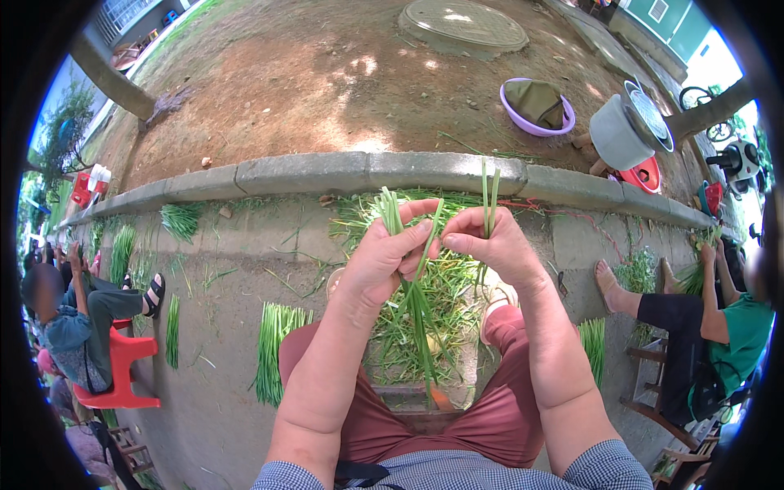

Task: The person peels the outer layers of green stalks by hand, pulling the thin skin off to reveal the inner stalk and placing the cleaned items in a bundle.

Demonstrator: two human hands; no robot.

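My left hand [386, 254] grips a small bundle of green leafy stalks [389, 211], which look like garlic chives. Their pale ends stick up above the fist, and the long leaves [419, 324] hang down between my knees. My right hand [493, 245] is just to the right, its thumb and forefinger nearly touching the left fingers. A couple of loose stalks [485, 190] stand upright through its fingers. Beneath both hands lies a heap of loose green and yellowish leaves [453, 306] on the pavement.
Bunches of stalks lie left [278, 349] and right [592, 349] of me. A stone kerb [318, 174] crosses ahead. Beyond it are a purple basin [533, 125] and a grey bucket [618, 131]. People sit on both sides, one on a red plastic stool [122, 367].
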